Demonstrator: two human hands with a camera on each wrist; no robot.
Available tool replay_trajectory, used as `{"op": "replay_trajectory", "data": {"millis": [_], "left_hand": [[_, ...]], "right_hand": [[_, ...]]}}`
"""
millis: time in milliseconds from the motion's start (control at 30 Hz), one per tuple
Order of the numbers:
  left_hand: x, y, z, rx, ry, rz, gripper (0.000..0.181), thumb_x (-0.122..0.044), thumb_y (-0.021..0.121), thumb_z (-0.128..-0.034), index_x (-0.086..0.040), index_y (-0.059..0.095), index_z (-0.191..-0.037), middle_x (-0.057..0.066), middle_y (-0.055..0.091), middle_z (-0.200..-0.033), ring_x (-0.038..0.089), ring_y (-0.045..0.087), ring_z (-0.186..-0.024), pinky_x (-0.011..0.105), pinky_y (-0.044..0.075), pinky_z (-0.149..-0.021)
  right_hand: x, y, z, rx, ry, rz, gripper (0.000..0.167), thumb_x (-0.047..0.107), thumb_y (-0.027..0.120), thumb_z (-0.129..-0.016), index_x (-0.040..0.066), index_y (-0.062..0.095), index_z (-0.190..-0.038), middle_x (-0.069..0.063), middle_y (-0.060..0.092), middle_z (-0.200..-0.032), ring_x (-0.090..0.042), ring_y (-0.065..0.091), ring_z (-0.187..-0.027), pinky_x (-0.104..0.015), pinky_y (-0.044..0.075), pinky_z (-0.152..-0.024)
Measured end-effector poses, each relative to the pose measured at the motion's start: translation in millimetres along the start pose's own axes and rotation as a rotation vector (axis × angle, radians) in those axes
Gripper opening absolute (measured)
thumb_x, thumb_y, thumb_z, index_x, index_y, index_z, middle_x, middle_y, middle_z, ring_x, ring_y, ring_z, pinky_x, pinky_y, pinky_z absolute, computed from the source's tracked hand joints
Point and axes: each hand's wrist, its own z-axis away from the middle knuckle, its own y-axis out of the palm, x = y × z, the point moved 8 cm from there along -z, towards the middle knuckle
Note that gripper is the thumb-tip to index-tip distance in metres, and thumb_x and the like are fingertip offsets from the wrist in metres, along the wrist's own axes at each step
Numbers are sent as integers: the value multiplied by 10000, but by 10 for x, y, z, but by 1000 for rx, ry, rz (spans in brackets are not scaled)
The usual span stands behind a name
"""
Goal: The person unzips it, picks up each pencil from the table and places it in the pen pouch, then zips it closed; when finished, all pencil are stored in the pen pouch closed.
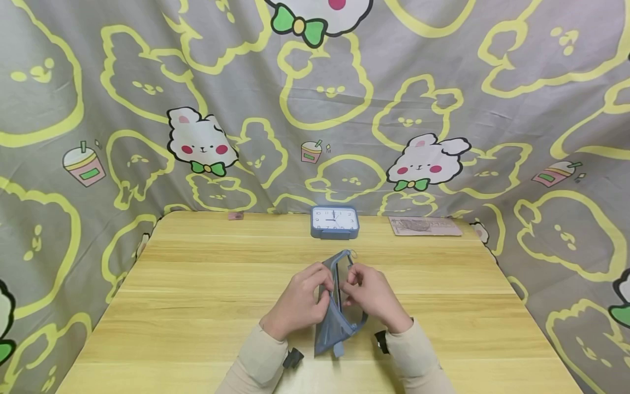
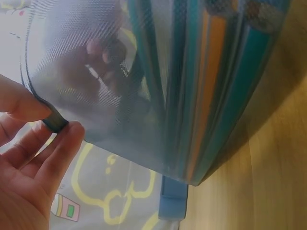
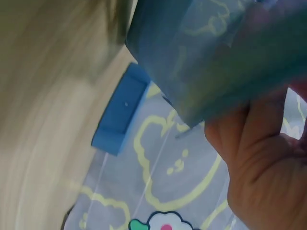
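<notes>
A blue-grey zippered mesh pouch point(image 1: 327, 335) stands above the wooden table between both hands, its mouth parted. Through its see-through side in the left wrist view, several long green sticks and an orange stick point(image 2: 211, 86), looking like pencils, stand side by side. My left hand point(image 1: 302, 300) pinches the near rim of the pouch between thumb and fingers, clear in the left wrist view. On the opposite side, my right hand point(image 1: 376, 294) has curled fingers at the other rim and holds it. Part of the right hand point(image 3: 261, 153) is hidden behind the pouch's blurred side.
At the table's back edge stands a blue clock point(image 1: 334, 220). A pink printed paper like a banknote point(image 1: 426, 226) lies to its right, a small pink piece point(image 1: 235, 216) to its left. A patterned curtain point(image 1: 236, 82) surrounds the wooden table point(image 1: 187, 306).
</notes>
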Motion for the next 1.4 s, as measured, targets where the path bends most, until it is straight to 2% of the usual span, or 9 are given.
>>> {"op": "replay_trajectory", "data": {"millis": [233, 367, 500, 667, 800, 1033, 1233, 1333, 1400], "left_hand": [[14, 11, -1, 17, -19, 5, 198, 55, 623, -796, -129, 605, -867, -31, 615, -976, 135, 640, -862, 181, 561, -791], [6, 12, 1, 2, -2, 2, 216, 77, 638, -786, -124, 607, -857, -28, 621, -967, 118, 632, -854, 176, 561, -788], [-6, 16, 6, -8, 9, 30, 236, 97, 639, -780, -124, 601, -853, -25, 629, -964, 101, 627, -855, 212, 586, -773], [-37, 19, -5, -15, 32, 98, 272, 122, 640, -783, -134, 580, -851, -24, 630, -967, 80, 626, -853, 309, 625, -731], [-56, 2, -23, -17, 22, 186, 277, 138, 633, -797, -130, 593, -853, 11, 649, -969, 92, 638, -873, 269, 624, -759], [-80, -23, -31, 7, -45, 428, 285, 186, 620, -830, -95, 628, -875, 98, 680, -1008, 186, 696, -948, 313, 649, -864], [-40, -51, -22, -9, -117, 644, 259, 206, 585, -848, -51, 603, -875, 203, 666, -1029, 171, 680, -1003, 362, 651, -890], [34, -56, -12, -28, -163, 657, 224, 195, 570, -857, -28, 585, -859, 236, 667, -1041, 195, 688, -1016, 365, 650, -896], [137, -51, 1, -43, -231, 573, 214, 176, 579, -872, -35, 605, -849, 209, 693, -1058, 215, 699, -1019, 356, 651, -878]], "right_hand": [[-72, -297, -26, -59, 13, -33, 164, 95, 724, -960, 73, 584, -878, -96, 758, -967, -205, 748, -652, -328, 605, -603], [-222, -475, -89, -129, -4, 115, 139, 122, 726, -950, 93, 600, -900, -99, 767, -987, -177, 731, -678, -341, 595, -611], [-407, -478, -182, -135, -30, 201, 136, 100, 731, -944, 107, 624, -1028, -95, 769, -1135, -213, 762, -854, -353, 598, -696], [-405, -257, -262, -18, -161, 40, 566, 7, 669, -988, 73, 448, -1505, -228, 574, -1525, -396, 708, -1193, -479, 626, -923], [-358, -138, -270, 84, -208, -86, 802, 32, 642, -1028, 106, 183, -1681, -207, 430, -1650, -435, 583, -1378, -531, 563, -1052], [-392, -108, -252, 173, -169, -315, 776, 138, 612, -1070, 148, 153, -1695, -200, 458, -1634, -441, 482, -1468, -604, 421, -1194], [-355, -130, -213, 246, -182, -379, 767, 213, 628, -1069, 198, 180, -1690, -163, 491, -1618, -374, 515, -1453, -611, 398, -1209], [-364, -214, -224, 198, -164, -409, 740, 176, 690, -1028, 153, 289, -1649, -120, 669, -1410, -251, 654, -1283, -505, 523, -1111], [-407, -311, -243, 123, -138, -400, 678, 122, 731, -989, 106, 402, -1581, -80, 737, -1216, -179, 709, -1124, -435, 599, -991]]}}
